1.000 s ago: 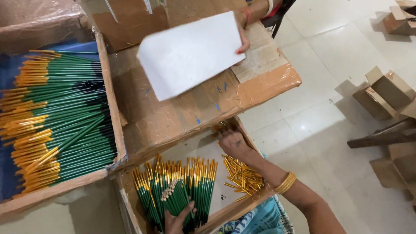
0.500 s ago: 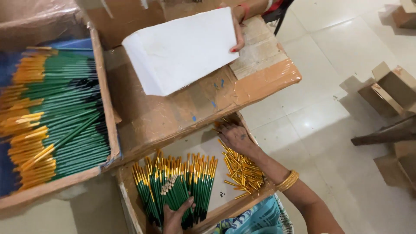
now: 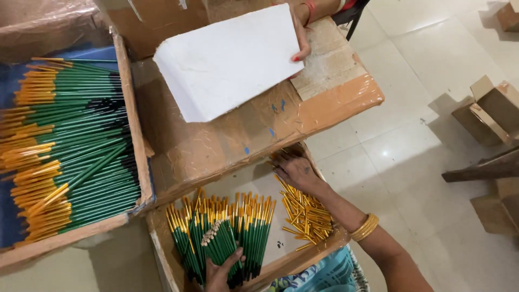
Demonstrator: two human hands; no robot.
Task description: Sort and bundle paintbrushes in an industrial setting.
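On my far left a cardboard tray point(image 3: 130, 108) is sitting packed with green pens with yellow caps point(image 3: 70, 151), lying side by side. Lower down, in the shallow carton point(image 3: 162, 254) in front of me, my left hand point(image 3: 219, 273) is curling around a fanned bundle of green pens point(image 3: 216, 232), fingers wrapped about their dark lower ends while the golden tips are pointing away from me; the hand is partly cut off by the frame's edge, so I am probably gripping only the middle ones. Above it, a taped cardboard box point(image 3: 259, 135) is lying across the scene, and another person's hand point(image 3: 300, 38) is holding a white sheet of paper point(image 3: 227, 59) over it. Further right, my right hand point(image 3: 297, 170) is resting palm down, fingers loosely spread, at the top of a heap of loose golden caps point(image 3: 305, 213), touching them without pinching any. Gold bangles point(image 3: 365, 227) are circling my right wrist.
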